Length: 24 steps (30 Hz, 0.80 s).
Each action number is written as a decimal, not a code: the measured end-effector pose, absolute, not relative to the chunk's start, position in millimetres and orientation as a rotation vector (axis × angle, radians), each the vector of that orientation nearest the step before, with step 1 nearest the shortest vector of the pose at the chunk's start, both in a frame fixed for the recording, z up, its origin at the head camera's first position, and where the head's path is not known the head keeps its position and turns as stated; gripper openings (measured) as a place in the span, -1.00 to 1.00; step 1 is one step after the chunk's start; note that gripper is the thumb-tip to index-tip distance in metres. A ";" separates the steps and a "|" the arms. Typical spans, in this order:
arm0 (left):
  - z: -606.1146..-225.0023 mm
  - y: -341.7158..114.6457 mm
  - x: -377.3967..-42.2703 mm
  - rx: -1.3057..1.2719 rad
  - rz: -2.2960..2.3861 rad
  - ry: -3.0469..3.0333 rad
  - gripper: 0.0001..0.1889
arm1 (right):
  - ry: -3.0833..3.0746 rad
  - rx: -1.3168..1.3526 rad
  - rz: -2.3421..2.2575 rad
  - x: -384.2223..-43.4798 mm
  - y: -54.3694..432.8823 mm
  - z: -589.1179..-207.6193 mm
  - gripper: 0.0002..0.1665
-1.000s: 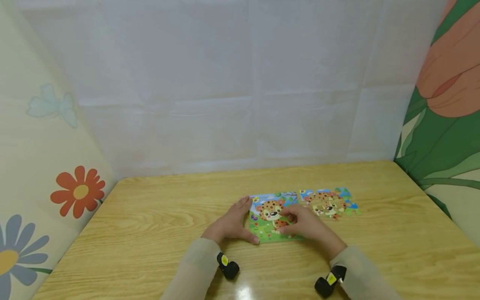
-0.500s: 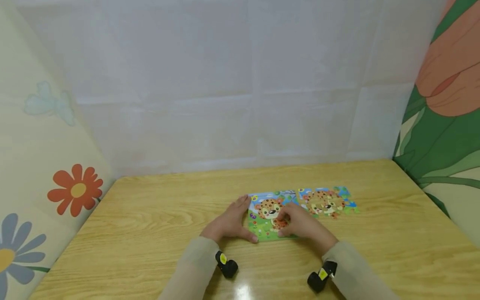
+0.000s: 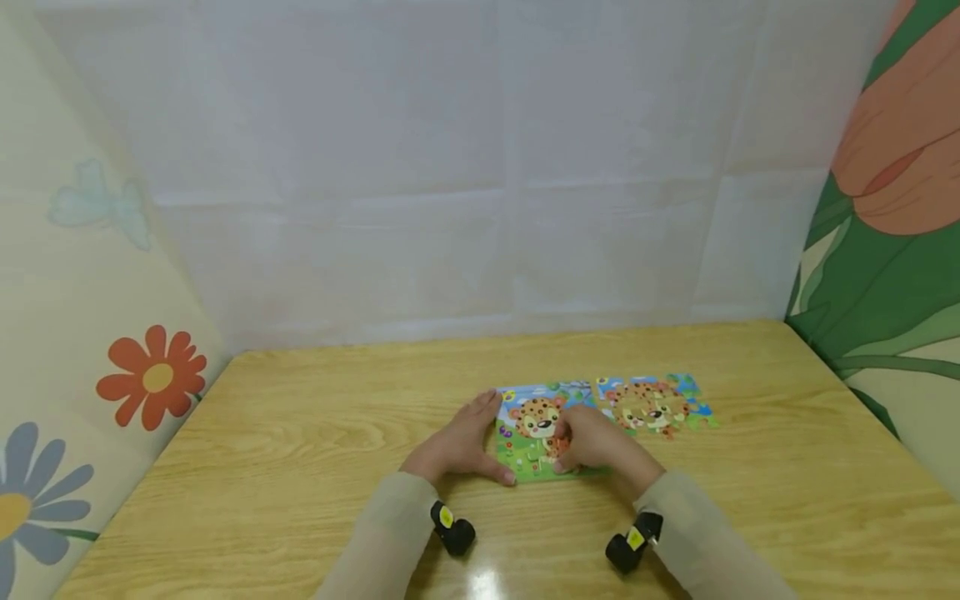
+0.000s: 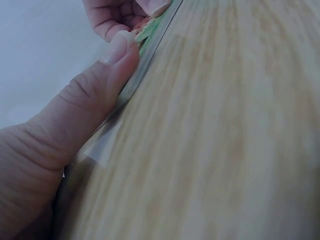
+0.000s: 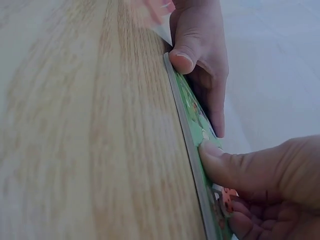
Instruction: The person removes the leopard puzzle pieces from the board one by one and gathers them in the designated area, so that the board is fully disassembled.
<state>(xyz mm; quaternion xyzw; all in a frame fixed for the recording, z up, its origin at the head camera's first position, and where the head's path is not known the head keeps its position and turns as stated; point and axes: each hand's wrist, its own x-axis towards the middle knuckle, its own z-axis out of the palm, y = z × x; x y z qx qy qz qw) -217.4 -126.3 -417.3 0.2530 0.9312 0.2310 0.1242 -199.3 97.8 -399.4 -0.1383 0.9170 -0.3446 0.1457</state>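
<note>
A puzzle board (image 3: 525,468) with a spotted leopard cub picture lies flat on the wooden table. My left hand (image 3: 461,446) rests along its left side, fingers stretched out and thumb on the near left corner. Over the lower right of the picture, my right hand (image 3: 596,440) pinches an orange spotted puzzle piece (image 5: 228,200), which stands tilted at the board's surface in the right wrist view. The right thumb (image 5: 212,152) lies on the green lower part of the board, the other fingers curled beneath. The right hand hides the board's right part.
Right beside the board lies a second leopard picture of loose puzzle pieces (image 3: 648,404), with jagged gaps. The wooden table (image 3: 315,433) runs back to a white cloth (image 3: 420,208). Flower-painted panels (image 3: 157,377) stand at both sides.
My right hand has shifted slightly left and toward the middle of the board, its fingers curling in more at the lower picture. The left hand keeps its place on the board.
</note>
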 end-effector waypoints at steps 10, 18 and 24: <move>-417.2 -125.2 -217.0 0.730 0.670 2.688 0.31 | 2.592 -0.404 -1.229 -194.3 104.0 -408.0 -0.56; -420.2 -125.9 -217.5 0.735 0.652 2.702 0.32 | 2.472 -0.500 -1.513 -198.4 113.4 -414.3 -0.80; -417.9 -127.3 -217.3 0.733 0.652 2.705 0.32 | 2.313 -0.400 -1.658 -204.8 119.6 -415.4 -0.79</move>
